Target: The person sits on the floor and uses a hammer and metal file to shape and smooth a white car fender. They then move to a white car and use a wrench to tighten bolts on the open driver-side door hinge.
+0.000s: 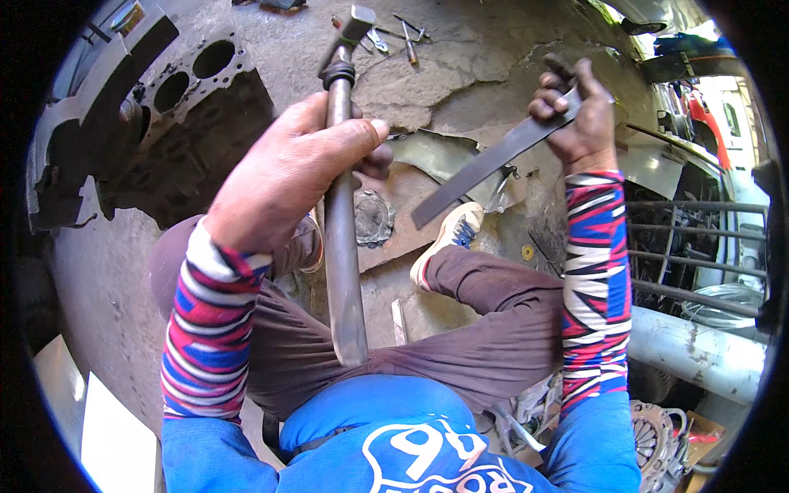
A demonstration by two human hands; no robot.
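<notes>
My left hand (300, 164) is wrapped round the long metal handle of a hammer (343, 279). The hammer stands nearly upright in the picture, its head at the top and a black band just below it. In my raised right hand (582, 123) is a flat dark metal strip (485, 167), gripped at one end. Its free end slants down to the left, apart from the hammer. Between my feet, a round dark metal part (372, 218) lies on a brownish plate (404, 238) on the ground.
An engine block (193, 123) stands at the left. Screwdriver (410, 51) and pliers (378, 41) lie on the concrete ahead. A metal rack (690, 256) and a thick pale pipe (699, 349) are at the right, with a clutch pressure plate (657, 444) below.
</notes>
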